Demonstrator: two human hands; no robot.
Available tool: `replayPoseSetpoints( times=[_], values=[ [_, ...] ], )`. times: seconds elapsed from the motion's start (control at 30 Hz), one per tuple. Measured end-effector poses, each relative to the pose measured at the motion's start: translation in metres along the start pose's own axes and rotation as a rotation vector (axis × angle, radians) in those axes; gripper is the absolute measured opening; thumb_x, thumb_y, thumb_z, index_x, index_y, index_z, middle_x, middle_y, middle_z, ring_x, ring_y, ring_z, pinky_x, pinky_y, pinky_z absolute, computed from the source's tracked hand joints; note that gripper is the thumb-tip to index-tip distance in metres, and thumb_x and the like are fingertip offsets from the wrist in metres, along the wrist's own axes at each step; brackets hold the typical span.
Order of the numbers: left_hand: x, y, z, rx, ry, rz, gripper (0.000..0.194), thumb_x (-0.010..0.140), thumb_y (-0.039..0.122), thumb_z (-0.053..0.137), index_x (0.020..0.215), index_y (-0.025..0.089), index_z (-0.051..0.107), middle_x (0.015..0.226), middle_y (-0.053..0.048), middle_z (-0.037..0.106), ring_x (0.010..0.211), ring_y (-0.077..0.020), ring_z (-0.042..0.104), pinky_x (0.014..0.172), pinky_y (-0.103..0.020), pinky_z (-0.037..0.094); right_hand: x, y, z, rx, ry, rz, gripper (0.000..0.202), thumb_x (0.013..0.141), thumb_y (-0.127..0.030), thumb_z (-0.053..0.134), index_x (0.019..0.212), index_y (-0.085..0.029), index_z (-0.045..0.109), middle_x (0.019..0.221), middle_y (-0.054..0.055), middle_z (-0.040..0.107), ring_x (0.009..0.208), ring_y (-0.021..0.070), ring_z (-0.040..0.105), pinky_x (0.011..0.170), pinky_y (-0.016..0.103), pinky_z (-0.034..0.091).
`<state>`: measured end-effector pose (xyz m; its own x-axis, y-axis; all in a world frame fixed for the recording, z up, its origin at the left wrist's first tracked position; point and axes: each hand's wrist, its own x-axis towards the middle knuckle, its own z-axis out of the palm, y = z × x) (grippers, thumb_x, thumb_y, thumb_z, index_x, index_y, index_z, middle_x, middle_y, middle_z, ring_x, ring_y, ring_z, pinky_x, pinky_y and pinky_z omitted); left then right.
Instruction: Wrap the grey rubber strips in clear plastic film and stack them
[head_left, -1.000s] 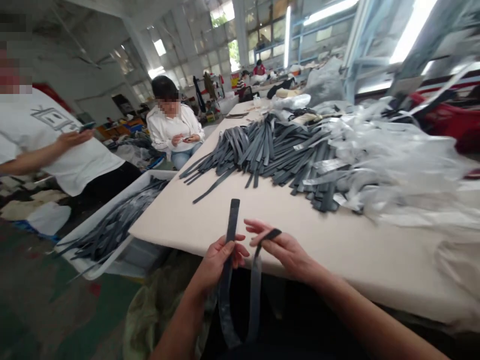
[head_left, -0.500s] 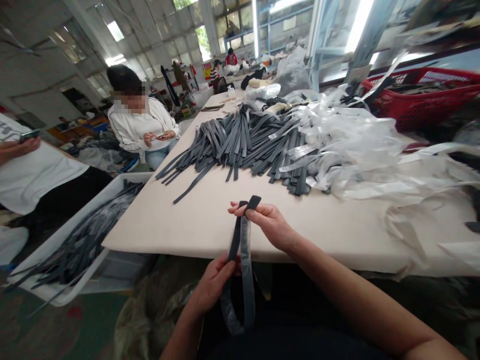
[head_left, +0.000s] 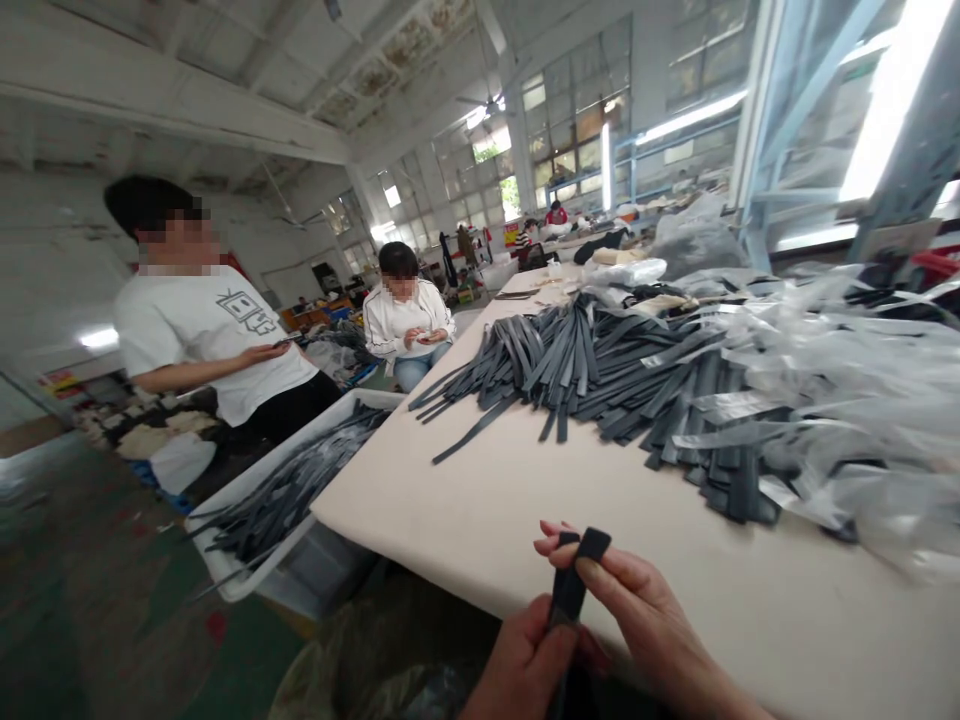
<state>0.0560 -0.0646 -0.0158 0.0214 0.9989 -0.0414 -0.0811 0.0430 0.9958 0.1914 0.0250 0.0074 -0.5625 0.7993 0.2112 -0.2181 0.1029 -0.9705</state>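
Note:
A dark grey strap (head_left: 568,592) is folded over so that its two ends stick up side by side. My right hand (head_left: 643,598) pinches these ends between thumb and fingers, above the table's near edge. Just below, my left hand (head_left: 525,655) is closed around the strap's lower part. The rest of the strap hangs down behind my left hand and is mostly hidden. Beyond my hands, a heap of similar dark grey straps (head_left: 570,370) lies on the pale table (head_left: 480,520).
Clear plastic film (head_left: 862,400) covers the right of the table. A white bin (head_left: 259,570) of straps stands at its left edge. One person (head_left: 217,340) stands behind the bin, and another (head_left: 409,320) sits by the table. A blue frame (head_left: 795,120) rises at right.
The view has swung left and up, so the scene sits farther right and lower. My left hand has slid up the strap, closer to my right hand, which still pinches the ends.

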Motion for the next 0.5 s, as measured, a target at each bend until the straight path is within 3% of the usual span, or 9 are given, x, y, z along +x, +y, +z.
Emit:
replayPoseSetpoints(
  times=[0.17, 0.27, 0.37, 0.5],
  values=[
    [-0.013, -0.005, -0.012, 0.005, -0.034, -0.051, 0.047, 0.086, 0.057, 0.058, 0.081, 0.012, 0.068, 0.072, -0.008, 0.067, 0.065, -0.0159, 0.059, 0.065, -0.028, 0.044, 0.004, -0.005, 0.000, -0.018, -0.049, -0.030, 0.036, 0.091, -0.054, 0.059, 0.094, -0.024, 0.079, 0.119, 0.011, 0.072, 0.125, 0.0326, 0.058, 0.112, 0.054, 0.038],
    [-0.018, -0.001, -0.028, -0.083, 0.053, -0.124, 0.047, 0.080, 0.059, 0.065, 0.084, 0.012, 0.067, 0.066, -0.005, 0.064, 0.054, -0.0117, 0.054, 0.055, -0.023, 0.039, 0.006, -0.007, -0.005, -0.113, -0.039, -0.045, 0.035, 0.091, -0.053, 0.059, 0.098, -0.024, 0.078, 0.125, 0.010, 0.069, 0.119, 0.0305, 0.062, 0.106, 0.048, 0.046],
    [-0.026, 0.006, -0.054, -0.170, 0.267, -0.096, 0.050, 0.081, 0.060, 0.065, 0.087, 0.011, 0.068, 0.069, -0.005, 0.066, 0.056, -0.0109, 0.055, 0.057, -0.022, 0.041, 0.006, -0.009, -0.021, -0.305, 0.002, -0.116, 0.033, 0.089, -0.052, 0.061, 0.098, -0.026, 0.078, 0.124, 0.008, 0.069, 0.116, 0.0291, 0.064, 0.101, 0.041, 0.052],
    [-0.048, 0.014, -0.098, -0.248, 0.663, 0.011, 0.047, 0.076, 0.055, 0.073, 0.091, 0.011, 0.070, 0.076, -0.006, 0.069, 0.063, -0.0125, 0.061, 0.062, -0.023, 0.046, 0.001, -0.008, -0.065, -0.451, 0.162, -0.085, 0.033, 0.084, -0.055, 0.065, 0.094, -0.027, 0.078, 0.101, 0.008, 0.075, 0.088, 0.0274, 0.070, 0.070, 0.034, 0.061]
  ],
)
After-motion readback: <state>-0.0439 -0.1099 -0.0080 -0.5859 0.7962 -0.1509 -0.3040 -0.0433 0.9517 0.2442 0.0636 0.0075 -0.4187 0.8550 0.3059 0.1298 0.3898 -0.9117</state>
